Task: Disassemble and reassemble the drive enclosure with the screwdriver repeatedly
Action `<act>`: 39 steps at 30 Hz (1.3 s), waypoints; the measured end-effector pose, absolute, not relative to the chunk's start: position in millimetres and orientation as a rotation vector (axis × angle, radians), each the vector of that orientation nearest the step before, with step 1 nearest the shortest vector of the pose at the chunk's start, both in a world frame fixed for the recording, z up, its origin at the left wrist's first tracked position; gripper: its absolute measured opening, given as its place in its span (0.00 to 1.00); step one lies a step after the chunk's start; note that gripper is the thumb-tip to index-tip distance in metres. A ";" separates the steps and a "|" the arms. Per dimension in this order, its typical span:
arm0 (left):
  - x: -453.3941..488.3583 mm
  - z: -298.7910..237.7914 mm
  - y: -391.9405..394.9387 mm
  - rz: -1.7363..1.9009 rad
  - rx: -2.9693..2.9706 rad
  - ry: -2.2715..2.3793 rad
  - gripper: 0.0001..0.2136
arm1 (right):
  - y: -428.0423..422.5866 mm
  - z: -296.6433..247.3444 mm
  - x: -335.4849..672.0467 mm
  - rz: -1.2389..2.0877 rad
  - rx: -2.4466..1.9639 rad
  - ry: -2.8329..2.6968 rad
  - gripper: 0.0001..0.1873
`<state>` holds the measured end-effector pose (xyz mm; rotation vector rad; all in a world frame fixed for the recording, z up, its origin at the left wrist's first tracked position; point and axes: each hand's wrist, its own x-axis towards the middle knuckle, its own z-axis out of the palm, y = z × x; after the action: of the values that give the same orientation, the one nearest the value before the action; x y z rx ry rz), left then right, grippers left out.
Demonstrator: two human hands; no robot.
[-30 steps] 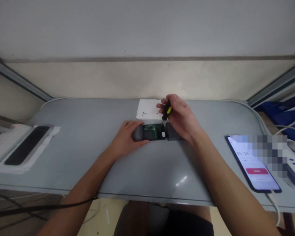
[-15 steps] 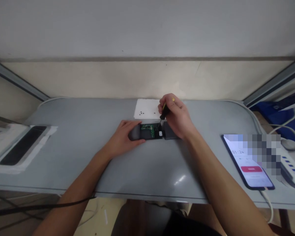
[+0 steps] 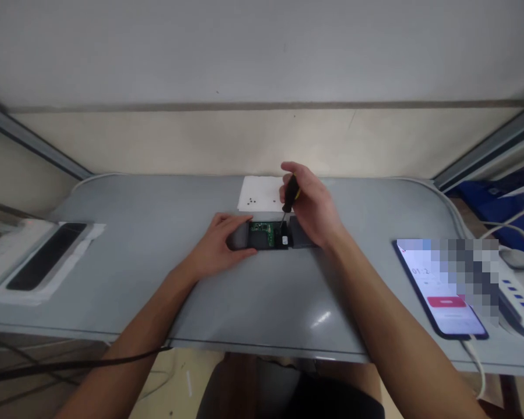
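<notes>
A black electronic device (image 3: 282, 242) lies open on the table, with a green circuit board (image 3: 268, 227) exposed and a small white label on its right part. My left hand (image 3: 220, 241) grips the device's left end, thumb along the near edge and fingers along the far edge. In my right hand (image 3: 312, 203) is a black and yellow screwdriver (image 3: 290, 195), tilted, its tip down at the board's right side. The tip's exact contact is too small to make out. Beneath my right hand sits a dark grey block (image 3: 300, 234), partly hidden, against the device's right end.
Several tiny dark screws (image 3: 251, 201) lie on a white paper (image 3: 262, 189) behind the device. To the right are a lit phone (image 3: 445, 302) on a cable and a white power strip (image 3: 521, 302). A black slab (image 3: 48, 256) rests at the left on white material.
My right hand's fingers have shifted on the screwdriver, the index finger now stretching out past the handle, and the handle stands more upright. My left hand and the device stay nearly in place.
</notes>
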<state>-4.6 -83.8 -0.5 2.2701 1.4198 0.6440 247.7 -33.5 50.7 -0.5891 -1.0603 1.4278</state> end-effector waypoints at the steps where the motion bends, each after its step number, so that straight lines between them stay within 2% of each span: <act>1: -4.9 -0.7 -84.2 0.645 2.272 1.414 0.36 | -33.9 49.6 247.4 1.402 -0.588 -1.060 0.17; 7: -5.3 -2.0 -85.1 0.640 2.242 1.424 0.36 | -32.5 44.8 244.4 1.433 -0.623 -0.941 0.30; 16: -2.9 -0.9 -86.0 0.639 2.226 1.450 0.36 | -34.8 51.1 248.5 1.529 -0.575 -0.939 0.19; 22: -1.8 1.2 -87.3 0.645 2.214 1.426 0.37 | -35.1 51.0 249.2 1.489 -0.614 -0.904 0.28; 31: -2.4 -5.1 -85.6 0.670 2.216 1.428 0.37 | -37.4 53.9 248.4 1.419 -0.616 -0.973 0.18; 36: -1.6 -3.4 -86.0 0.654 2.200 1.428 0.37 | -39.6 53.8 242.2 1.366 -0.695 -0.936 0.34; 39: -0.8 -1.3 -87.0 0.653 2.185 1.435 0.37 | -37.7 54.5 242.6 1.339 -0.707 -0.946 0.33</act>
<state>-0.8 -87.0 -1.3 2.1850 1.4355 0.6531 242.6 -37.7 54.5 -0.7074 -0.9464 1.3391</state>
